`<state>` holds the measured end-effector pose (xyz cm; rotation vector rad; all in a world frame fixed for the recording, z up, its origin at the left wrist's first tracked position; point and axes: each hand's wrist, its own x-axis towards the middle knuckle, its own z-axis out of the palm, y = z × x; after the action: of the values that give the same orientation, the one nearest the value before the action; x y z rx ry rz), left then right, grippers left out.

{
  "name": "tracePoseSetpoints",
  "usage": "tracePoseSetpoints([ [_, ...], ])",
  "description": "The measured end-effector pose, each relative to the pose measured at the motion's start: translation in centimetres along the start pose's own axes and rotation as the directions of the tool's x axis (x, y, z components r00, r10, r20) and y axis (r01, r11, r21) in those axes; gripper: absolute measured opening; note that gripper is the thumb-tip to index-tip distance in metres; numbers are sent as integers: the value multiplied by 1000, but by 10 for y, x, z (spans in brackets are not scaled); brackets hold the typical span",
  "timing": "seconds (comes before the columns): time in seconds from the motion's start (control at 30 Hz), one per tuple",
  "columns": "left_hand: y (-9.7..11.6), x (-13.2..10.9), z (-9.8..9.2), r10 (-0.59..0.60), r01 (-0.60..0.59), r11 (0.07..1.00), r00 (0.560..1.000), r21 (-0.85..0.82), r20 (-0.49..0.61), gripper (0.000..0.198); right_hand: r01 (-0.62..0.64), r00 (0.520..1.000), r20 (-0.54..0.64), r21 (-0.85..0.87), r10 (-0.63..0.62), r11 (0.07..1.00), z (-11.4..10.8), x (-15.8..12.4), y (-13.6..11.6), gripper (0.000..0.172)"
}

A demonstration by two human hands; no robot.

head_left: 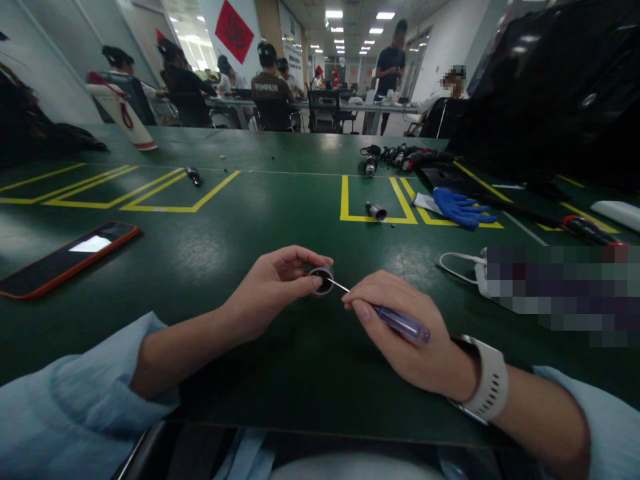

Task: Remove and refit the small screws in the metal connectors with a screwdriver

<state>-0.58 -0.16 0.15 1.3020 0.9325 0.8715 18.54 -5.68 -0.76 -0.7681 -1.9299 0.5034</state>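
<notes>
Ahead, PUMPKIN-lettered shirt [272, 87], screwdriver [403, 325] in right hand [415, 301]

Item one, I log: round grey metal part [327, 274], hollow, dark inside, open end towards me. Item two: screwdriver [404, 325], translucent purple handle, thin bright shaft, slanted, tip at the part's mouth. Both towards the tabletop's [310, 393] near edge.

the left hand [273, 287] holds a small round metal part [325, 274] between thumb and fingers. the right hand [413, 303], a white-strapped watch [490, 387] on its wrist, grips a purple-handled screwdriver [403, 325], its tip at the part's opening. beyond them on the green table [280, 380] lie a blue glove [457, 207] and a metal cylinder [376, 212].
</notes>
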Motion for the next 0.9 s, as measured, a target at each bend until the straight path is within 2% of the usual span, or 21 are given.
tracePoseSetpoints([
  [0.23,2,-2,6,29,-27,999,998,40,-57,19,62,997,48,-68,-59,996,1,-1,-2,17],
  [0.5,2,0,6,78,-67,986,995,153,-62,17,141,986,109,-173,-124,975,4,2,-2,14],
  [0.67,2,-1,7,102,-83,975,991,205,-85,17,201,979,85,-190,-187,961,4,1,-2,14],
  [0.9,1,-1,7,129,-114,976,989,187,-70,16,198,979,90,-214,-183,957,5,0,-3,12],
])
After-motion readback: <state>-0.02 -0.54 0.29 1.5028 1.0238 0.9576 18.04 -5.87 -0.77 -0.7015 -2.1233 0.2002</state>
